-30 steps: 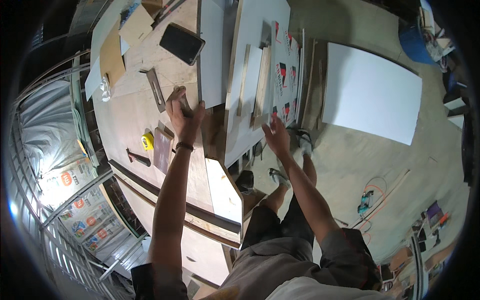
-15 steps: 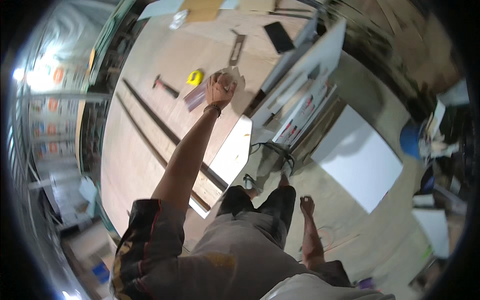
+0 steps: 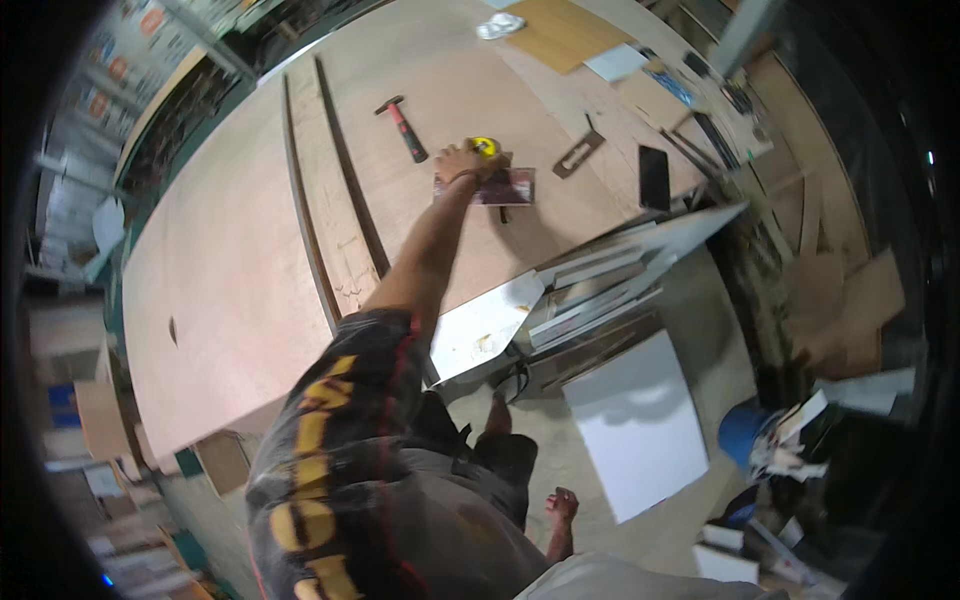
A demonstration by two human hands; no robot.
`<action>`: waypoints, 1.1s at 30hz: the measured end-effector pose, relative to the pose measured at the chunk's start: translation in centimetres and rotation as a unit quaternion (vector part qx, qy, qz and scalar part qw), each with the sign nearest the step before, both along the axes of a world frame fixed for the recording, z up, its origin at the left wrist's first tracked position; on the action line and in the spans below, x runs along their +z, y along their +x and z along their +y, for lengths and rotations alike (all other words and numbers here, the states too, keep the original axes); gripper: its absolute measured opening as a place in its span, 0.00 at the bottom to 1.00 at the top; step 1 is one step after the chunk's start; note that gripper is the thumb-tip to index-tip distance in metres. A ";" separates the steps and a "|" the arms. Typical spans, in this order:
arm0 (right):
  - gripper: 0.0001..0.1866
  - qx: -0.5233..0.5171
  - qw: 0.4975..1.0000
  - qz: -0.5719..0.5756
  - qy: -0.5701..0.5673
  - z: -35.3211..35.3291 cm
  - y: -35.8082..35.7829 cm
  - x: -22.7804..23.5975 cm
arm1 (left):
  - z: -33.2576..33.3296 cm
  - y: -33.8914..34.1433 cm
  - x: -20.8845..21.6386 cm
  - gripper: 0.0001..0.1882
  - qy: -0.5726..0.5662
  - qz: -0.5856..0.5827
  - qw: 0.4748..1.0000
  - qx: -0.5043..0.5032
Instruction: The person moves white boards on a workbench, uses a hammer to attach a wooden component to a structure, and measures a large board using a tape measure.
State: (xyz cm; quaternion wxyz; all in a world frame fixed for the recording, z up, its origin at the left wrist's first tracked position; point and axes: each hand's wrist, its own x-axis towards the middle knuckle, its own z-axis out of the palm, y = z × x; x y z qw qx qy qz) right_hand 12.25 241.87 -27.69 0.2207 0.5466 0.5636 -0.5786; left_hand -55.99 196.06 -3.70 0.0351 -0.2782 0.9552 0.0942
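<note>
1 broad plywood sheet (image 3: 230, 260) fills the bench beneath me, 2 long thin strips (image 3: 330, 190) lying across it. My left hand (image 3: 462, 160) reaches far out, resting on a small dark reddish card (image 3: 503, 186) beside the yellow tape measure (image 3: 484, 146); whether its fingers grip, I cannot tell. A red-handled hammer (image 3: 402, 127) lies nearby. My right hand (image 3: 562, 503) hangs low, fingers loosely curled, holding nothing.
</note>
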 end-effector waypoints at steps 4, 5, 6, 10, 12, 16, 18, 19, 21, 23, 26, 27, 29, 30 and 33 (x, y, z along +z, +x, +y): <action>0.17 0.155 0.987 0.031 0.028 0.4 -6.2 5.2 | -4.6 0.2 -2.1 0.45 0.023 0.075 0.993 0.093; 0.18 0.160 0.986 0.038 0.021 0.7 -6.9 5.9 | -4.6 0.3 -2.1 0.43 0.072 0.110 0.987 0.097; 0.18 0.170 0.984 0.045 0.012 1.2 -7.9 6.5 | -5.0 0.7 -2.0 0.42 0.117 0.146 0.977 0.105; 0.15 0.270 0.956 0.093 0.059 2.4 -12.7 7.0 | -8.6 4.6 2.2 0.38 0.168 0.520 0.837 0.028; 0.13 0.238 0.966 0.098 0.035 2.9 -15.5 6.9 | -9.5 9.0 5.8 0.39 0.250 0.574 0.779 -0.018; 0.14 0.331 0.932 0.126 0.082 -0.9 -23.2 8.6 | -13.7 23.6 13.7 0.39 0.444 0.647 0.619 -0.047; 0.13 0.380 0.906 0.171 0.077 -4.4 -27.0 9.8 | -15.3 33.0 16.4 0.33 0.537 0.646 0.541 0.019; 0.13 0.403 0.890 0.204 0.057 -6.4 -28.7 10.8 | -15.9 38.0 16.9 0.29 0.559 0.661 0.499 0.038; 0.12 0.475 0.829 0.294 -0.011 -12.7 -30.7 13.6 | -17.3 50.1 15.9 0.19 0.588 0.613 0.520 0.092; 0.10 0.549 0.759 0.351 0.000 -20.6 -29.8 21.6 | -17.4 58.1 13.2 0.16 0.647 0.524 0.546 0.090; 0.10 0.627 0.693 0.346 -0.087 -31.3 -24.8 28.6 | -13.7 70.4 10.9 0.19 0.644 0.425 0.608 0.186; 0.10 0.652 0.656 0.356 -0.131 -34.0 -22.7 29.7 | -12.6 73.4 10.7 0.20 0.670 0.386 0.604 0.192; 0.11 0.703 0.611 0.319 -0.173 -41.0 -15.0 34.9 | -10.5 79.0 8.1 0.25 0.701 0.368 0.583 0.184; 0.12 0.718 0.601 0.290 -0.197 -43.7 -11.2 35.0 | -10.2 81.5 8.0 0.27 0.704 0.351 0.591 0.182; 0.15 0.768 0.548 0.189 -0.273 -49.8 -0.8 34.7 | -10.1 87.6 7.9 0.34 0.684 0.327 0.625 0.185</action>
